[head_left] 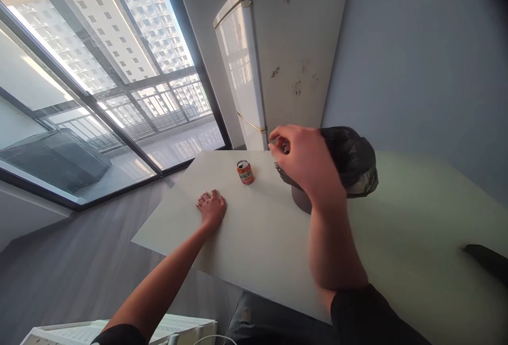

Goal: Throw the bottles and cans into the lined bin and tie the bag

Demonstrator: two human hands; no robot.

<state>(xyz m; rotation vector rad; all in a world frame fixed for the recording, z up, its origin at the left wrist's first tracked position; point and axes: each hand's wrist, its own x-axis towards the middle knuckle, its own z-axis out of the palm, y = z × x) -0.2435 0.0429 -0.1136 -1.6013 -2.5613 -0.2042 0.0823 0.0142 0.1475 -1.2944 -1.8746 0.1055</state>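
An orange drink can (245,172) stands upright on the white table (254,228), its top facing up. My left hand (211,209) lies on the tabletop just in front of the can, fingers spread, holding nothing. Raised above the table, my right hand (299,152) is in front of a dark bin (301,200) lined with a black plastic bag (349,154). Its fingers curl with a gap to the thumb, and I see nothing held in them. My right hand and forearm hide part of the bin and bag.
A white fridge (296,54) with worn spots stands behind the table. Glass sliding doors (119,85) are at the left. A dark object (488,261) juts in at the right edge. A white rack-like piece (186,329) sits low, near my left arm.
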